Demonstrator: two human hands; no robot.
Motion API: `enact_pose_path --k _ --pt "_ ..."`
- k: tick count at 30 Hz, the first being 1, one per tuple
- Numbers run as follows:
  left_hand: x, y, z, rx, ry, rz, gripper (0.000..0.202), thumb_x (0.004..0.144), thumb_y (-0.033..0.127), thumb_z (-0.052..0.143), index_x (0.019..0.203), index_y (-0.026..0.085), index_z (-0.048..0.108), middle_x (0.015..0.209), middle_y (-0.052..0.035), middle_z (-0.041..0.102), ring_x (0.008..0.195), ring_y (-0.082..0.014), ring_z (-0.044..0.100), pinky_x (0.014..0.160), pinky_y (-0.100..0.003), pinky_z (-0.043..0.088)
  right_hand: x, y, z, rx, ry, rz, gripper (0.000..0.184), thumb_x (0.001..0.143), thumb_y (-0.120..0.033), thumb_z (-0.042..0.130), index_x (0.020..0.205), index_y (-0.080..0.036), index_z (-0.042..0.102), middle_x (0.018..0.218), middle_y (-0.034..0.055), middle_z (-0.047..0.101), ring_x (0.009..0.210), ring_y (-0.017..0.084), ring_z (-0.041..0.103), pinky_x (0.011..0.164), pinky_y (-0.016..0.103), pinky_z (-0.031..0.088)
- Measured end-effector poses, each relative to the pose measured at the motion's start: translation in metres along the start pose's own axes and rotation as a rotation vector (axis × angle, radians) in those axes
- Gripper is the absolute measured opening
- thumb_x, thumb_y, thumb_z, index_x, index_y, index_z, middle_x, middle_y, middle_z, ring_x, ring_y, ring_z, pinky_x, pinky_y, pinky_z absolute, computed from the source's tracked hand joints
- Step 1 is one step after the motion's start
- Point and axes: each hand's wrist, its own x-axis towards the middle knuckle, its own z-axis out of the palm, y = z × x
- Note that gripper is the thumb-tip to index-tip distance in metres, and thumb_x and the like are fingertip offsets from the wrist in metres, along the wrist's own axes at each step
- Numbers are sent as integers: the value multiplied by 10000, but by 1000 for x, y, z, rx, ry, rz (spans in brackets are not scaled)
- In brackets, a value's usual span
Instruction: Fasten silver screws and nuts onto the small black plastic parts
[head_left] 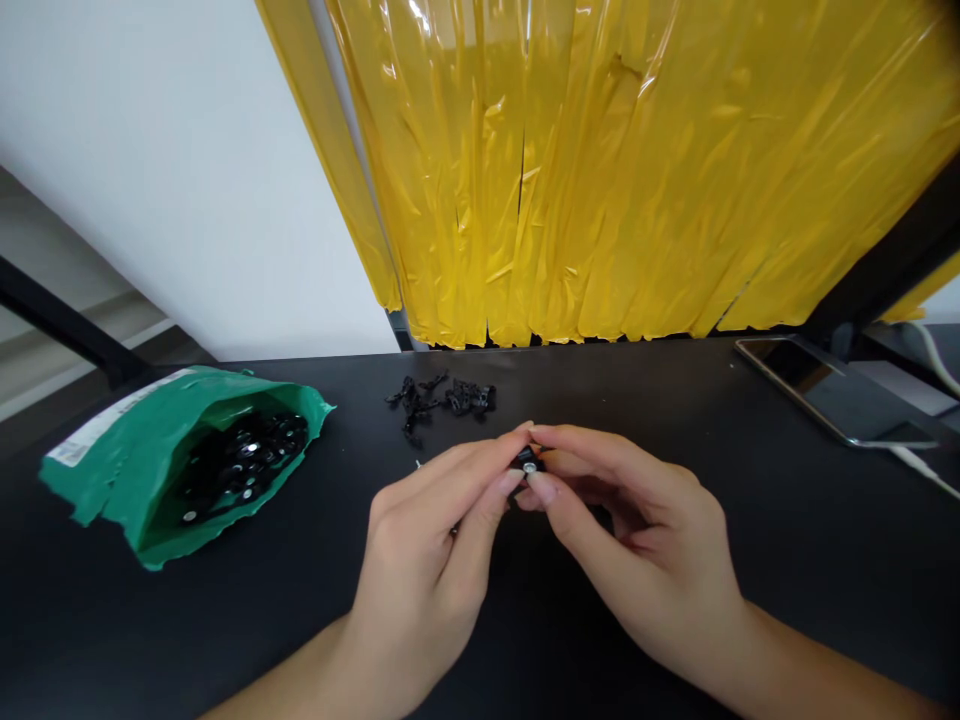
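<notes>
My left hand (431,540) and my right hand (637,535) meet fingertip to fingertip above the middle of the black table (480,640). Both pinch a small black part with a silver centre (529,463), held between thumbs and forefingers. Behind them lies a small heap of joined black parts (442,398). To the left, an open green bag (161,465) holds many more black parts with silver centres (244,460).
Yellow plastic strips (600,170) hang behind the table's far edge. A phone (832,390) lies at the back right beside a black frame post (885,270), with a white cable (930,465) near it. A white wall (172,170) stands at the left.
</notes>
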Motion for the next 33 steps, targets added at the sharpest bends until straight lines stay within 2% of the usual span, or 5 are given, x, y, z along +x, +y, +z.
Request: enact_pose_path --k 5,9,22,28,33 --pt "-1 3 -1 -33 47 -32 332 946 76 713 1206 266 794 1038 44 845 810 -55 763 775 -105 592 0 -1 -1 -23 24 2 392 956 -94 718 1243 -361 713 973 -119 799 910 22 780 905 67 596" --pt "4 6 -1 -132 26 -173 349 923 68 731 1142 323 823 945 83 848 739 -47 762 705 -89 592 1 0 -1 -9 21 44 325 957 -118 727 1201 -333 723 1000 -95 828 895 42 796 917 98 613" --pt "3 5 3 -284 29 -419 239 907 96 754 1013 292 839 945 64 849 773 -53 784 740 -57 602 11 -6 -4 262 -40 385 296 926 -174 791 1143 -372 827 1088 -55 852 998 111 820 916 129 629" --pt "7 1 8 -395 -25 -489 115 963 196 717 1059 234 767 941 17 817 713 -71 740 744 -138 655 14 -3 -5 239 -76 347 233 938 -182 776 1085 -350 840 1042 -59 856 924 93 822 873 124 637" --pt "8 -1 10 -529 -54 -594 193 977 269 708 1164 224 728 1062 -39 815 887 -139 787 720 -187 682 13 1 -8 13 -45 237 162 926 -216 779 1076 -272 806 1015 -27 853 885 123 822 813 166 660"
